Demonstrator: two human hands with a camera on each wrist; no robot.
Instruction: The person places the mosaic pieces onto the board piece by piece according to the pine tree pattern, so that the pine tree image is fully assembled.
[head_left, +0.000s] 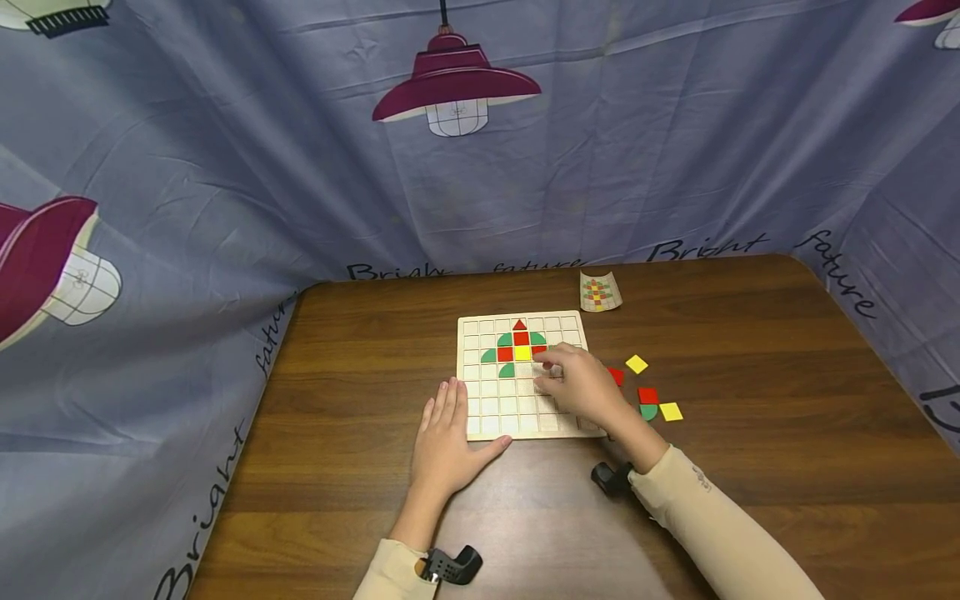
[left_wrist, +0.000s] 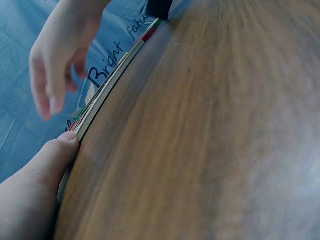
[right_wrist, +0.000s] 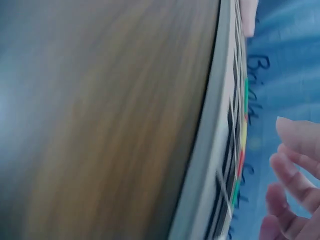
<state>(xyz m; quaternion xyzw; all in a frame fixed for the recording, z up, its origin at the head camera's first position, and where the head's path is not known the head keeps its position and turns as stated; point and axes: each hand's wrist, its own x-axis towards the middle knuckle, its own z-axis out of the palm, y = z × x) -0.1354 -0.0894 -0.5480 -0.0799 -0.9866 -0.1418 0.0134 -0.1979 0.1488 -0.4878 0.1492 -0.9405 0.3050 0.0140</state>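
Head view: the grid board lies on the desk; the left hand, fingers straight, frames its near-left corner, presumably steadying it. The right hand hovers over the board, fingers bent but apart. Loose tiles lie to the right, probably for easy reach; a patterned card sits beyond, likely for reference.

Left wrist view: the left thumb meets the board's edge.

Right wrist view: the right hand shows nothing gripped.

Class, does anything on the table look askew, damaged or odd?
Only the patterned card near the far right corner of the board stands out: its edges bow, so it seems curled rather than flat. Nothing looks damaged.
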